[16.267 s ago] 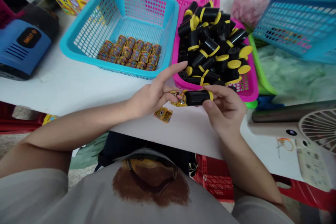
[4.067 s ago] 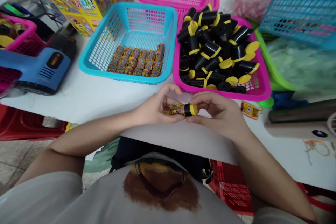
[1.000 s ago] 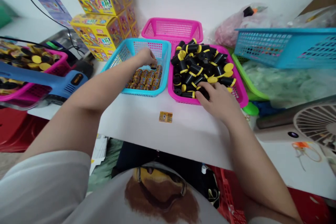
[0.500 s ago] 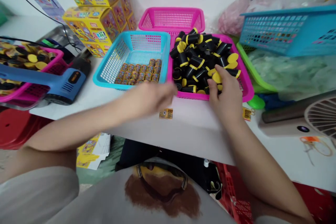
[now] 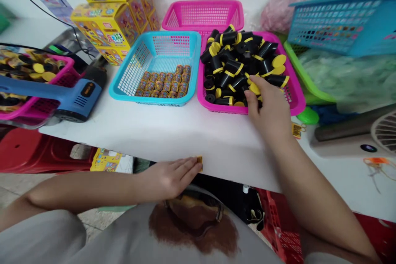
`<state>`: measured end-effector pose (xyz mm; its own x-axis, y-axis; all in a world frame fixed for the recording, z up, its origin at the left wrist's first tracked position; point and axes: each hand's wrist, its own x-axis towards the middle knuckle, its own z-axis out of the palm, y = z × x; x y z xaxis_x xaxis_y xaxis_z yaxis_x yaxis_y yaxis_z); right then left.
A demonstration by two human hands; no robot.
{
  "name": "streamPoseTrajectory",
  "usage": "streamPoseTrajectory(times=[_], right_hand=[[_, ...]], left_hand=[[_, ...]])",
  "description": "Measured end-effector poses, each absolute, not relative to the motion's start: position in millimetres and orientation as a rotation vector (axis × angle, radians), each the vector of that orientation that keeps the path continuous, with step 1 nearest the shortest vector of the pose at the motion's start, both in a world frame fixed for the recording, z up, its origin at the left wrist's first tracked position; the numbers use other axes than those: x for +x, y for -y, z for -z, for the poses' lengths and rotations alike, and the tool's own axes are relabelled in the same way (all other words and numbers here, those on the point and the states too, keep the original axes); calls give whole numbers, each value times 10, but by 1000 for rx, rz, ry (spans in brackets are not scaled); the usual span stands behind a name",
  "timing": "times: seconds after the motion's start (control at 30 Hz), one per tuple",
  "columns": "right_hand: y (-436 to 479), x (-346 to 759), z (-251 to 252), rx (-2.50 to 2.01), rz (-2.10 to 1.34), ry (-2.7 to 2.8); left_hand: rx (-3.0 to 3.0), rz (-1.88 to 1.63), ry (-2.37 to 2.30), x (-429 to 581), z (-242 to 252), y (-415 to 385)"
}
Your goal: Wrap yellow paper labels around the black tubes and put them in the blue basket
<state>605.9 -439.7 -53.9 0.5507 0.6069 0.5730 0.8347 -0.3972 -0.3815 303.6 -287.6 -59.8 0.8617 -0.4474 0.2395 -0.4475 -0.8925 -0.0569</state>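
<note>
At the table's front edge, my left hand (image 5: 175,175) lies with its fingers together over a small yellow printed label (image 5: 200,163). Only the end of that label shows past the fingertips; the thumb is hidden. My right hand (image 5: 272,109) reaches into the front of a pink basket (image 5: 222,108). Its thumb and forefinger are closed around a black canister with a yellow lid (image 5: 255,88), partly hidden by the hand. Black canisters (image 5: 230,67) with yellow lids are heaped around it. Left of this, a blue basket (image 5: 148,100) holds rows of small wrapped rolls (image 5: 167,86).
A blue heat gun (image 5: 77,97) lies at left by another filled pink basket (image 5: 24,109). Yellow boxes (image 5: 105,27) are stacked at the back. On the right stand a fan (image 5: 352,138), a raised blue basket (image 5: 337,24) and a green basket (image 5: 305,76).
My left hand has moved from beside the baskets back to the table's front edge, and the label has shifted there under its fingers. The right hand stays at the pink basket.
</note>
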Motion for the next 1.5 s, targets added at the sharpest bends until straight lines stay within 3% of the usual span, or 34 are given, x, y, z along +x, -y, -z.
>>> streamPoseTrajectory(times=[0.1, 0.23, 0.47, 0.73, 0.93, 1.13, 1.5], right_hand=[[4404, 6056, 553, -2123, 478, 1149], [4406, 6063, 570, -2046, 554, 1120], [4411, 6104, 591, -1983, 580, 1129], [4403, 5977, 547, -1648, 592, 1081], [4353, 5673, 512, -1326, 225, 1067], [4358, 5455, 489, -1241, -40, 1046], [4428, 5424, 397, -1277, -221, 1077]], left_hand=[[2867, -666, 644, 3331, 431, 2585], [2683, -772, 457, 3728, 258, 2298], [2741, -99, 452, 3850, 520, 2322], [2234, -736, 231, 4119, 179, 2474], [1600, -570, -41, 4451, 439, 2565], [1872, -678, 167, 4300, 605, 2478], [2255, -829, 383, 4260, 619, 2383]])
